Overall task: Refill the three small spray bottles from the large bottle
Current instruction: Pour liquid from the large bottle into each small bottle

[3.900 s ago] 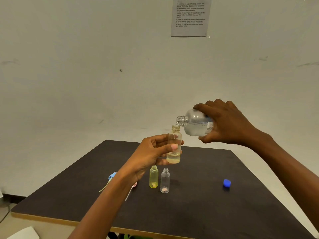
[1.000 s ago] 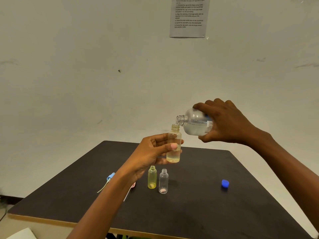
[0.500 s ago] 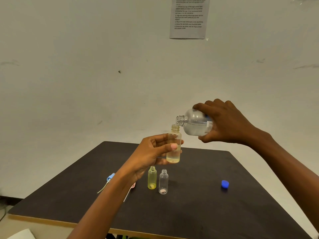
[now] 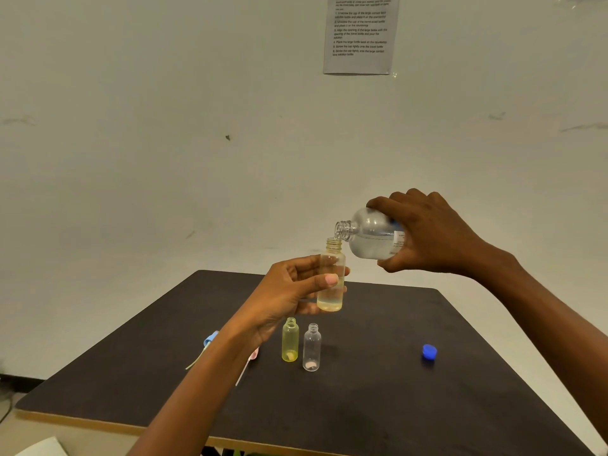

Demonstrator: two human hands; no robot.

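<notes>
**Grips.** The left grip (image 4: 289, 291) is curled round the small bottle in hand (image 4: 330, 301), thumb across its front. It holds the bottle upright in the air above the table (image 4: 394, 406). The right grip (image 4: 431, 235) wraps the body of the large bottle (image 4: 368, 235).

**Governing relation.** The large bottle lies nearly horizontal, its long axis running left to right and its open neck pointing left. Its mouth sits just above the small bottle's open neck; contact cannot be confirmed.

**Condition.** The small bottle is faintly yellow, with liquid only in its lowest part. The large bottle looks roughly half full. No stream is discernible.

**Assessment.** The first fill is under way and far from complete; more tilt is likely needed.

**Outstanding.** The yellow bottle (image 4: 290, 340) and clear bottle (image 4: 311, 348) stand uncapped on the table, apparently unfilled.
</notes>
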